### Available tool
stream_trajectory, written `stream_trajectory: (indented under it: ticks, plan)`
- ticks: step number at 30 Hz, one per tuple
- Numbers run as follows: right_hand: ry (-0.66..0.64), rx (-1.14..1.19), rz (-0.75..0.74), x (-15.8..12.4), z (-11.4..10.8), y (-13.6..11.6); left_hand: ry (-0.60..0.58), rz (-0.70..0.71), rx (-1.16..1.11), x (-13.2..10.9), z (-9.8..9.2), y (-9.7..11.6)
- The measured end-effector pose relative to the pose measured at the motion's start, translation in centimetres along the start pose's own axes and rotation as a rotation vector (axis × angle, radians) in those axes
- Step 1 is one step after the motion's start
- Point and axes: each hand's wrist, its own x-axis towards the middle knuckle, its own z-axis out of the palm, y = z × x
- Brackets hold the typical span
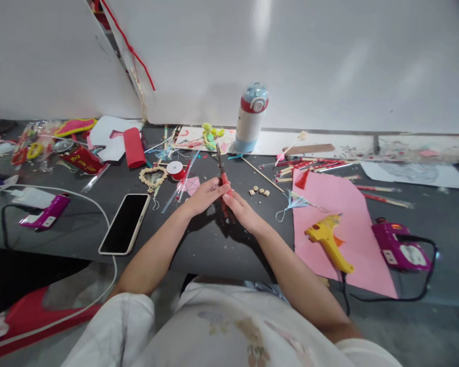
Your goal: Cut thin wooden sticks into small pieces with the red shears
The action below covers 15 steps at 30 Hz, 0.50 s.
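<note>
In the middle of the table, my left hand [205, 198] and my right hand [241, 208] meet with fingers curled round the red handles of a pair of scissors [220, 159]. The dark blades point away from me and look nearly closed. Part of the handles is hidden by my fingers. A brownish strip shows below my hands, too dim to make out. Left of them lie a spool of red ribbon [175, 169] and a heart-shaped ring of wooden beads [153, 177]. Several small wooden beads [259, 191] are to the right.
A water bottle [249, 120] stands behind my hands. A phone [125, 224] and a red can [79, 157] are at left. On the right, a yellow glue gun [329, 240] rests on pink paper [355, 214], beside a purple power strip [401, 244]. Wrapped sticks [313, 165] lie behind.
</note>
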Motion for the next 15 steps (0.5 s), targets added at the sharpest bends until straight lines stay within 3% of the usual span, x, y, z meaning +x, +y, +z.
stream_trajectory:
  ticks: [15]
  plan:
    - [0.022,0.060,-0.003,-0.23,0.31,-0.19,0.081,0.023,-0.036,0.11,0.25,-0.97]
